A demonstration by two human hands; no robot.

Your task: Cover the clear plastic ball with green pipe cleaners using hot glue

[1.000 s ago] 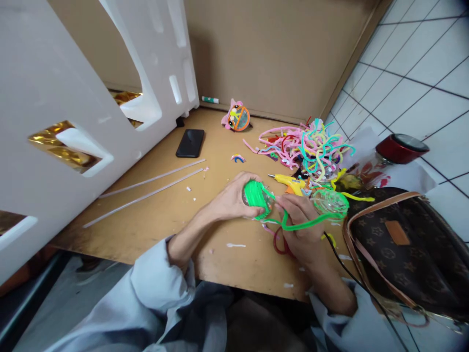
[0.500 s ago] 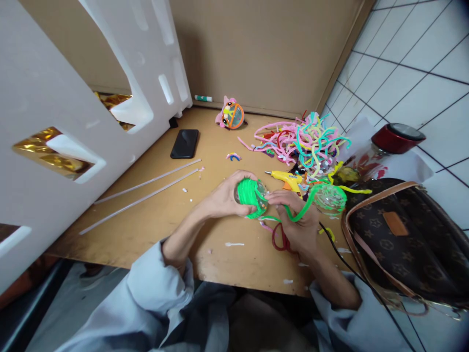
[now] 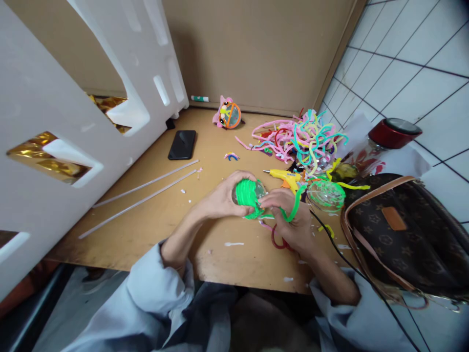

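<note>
A clear ball (image 3: 247, 194) wrapped in rows of green pipe cleaner sits in my left hand (image 3: 224, 196), thumb and fingers curled round its left side. At its right side, my right hand (image 3: 291, 215) pinches a green pipe cleaner (image 3: 294, 208); the free end loops up over the back of the fingers. The fingertips touch the ball's right edge, where some bare clear surface shows. Under my right hand lies a dark red loop (image 3: 277, 239), partly hidden. Just beyond are a yellow glue gun (image 3: 284, 175) and a second clear ball (image 3: 327, 195) with green strands.
A tangle of pink, teal and yellow pipe cleaners (image 3: 308, 139) lies at the back right. A brown handbag (image 3: 406, 234) and a red-lidded jar (image 3: 392, 133) stand on the right. A phone (image 3: 182, 144), two white sticks (image 3: 146, 183) and a decorated ball (image 3: 229, 115) lie leftward and behind.
My right hand has shifted slightly left, closer in against the ball, and the free loop of green pipe cleaner looks shorter. My left hand keeps its hold. The view has moved a little.
</note>
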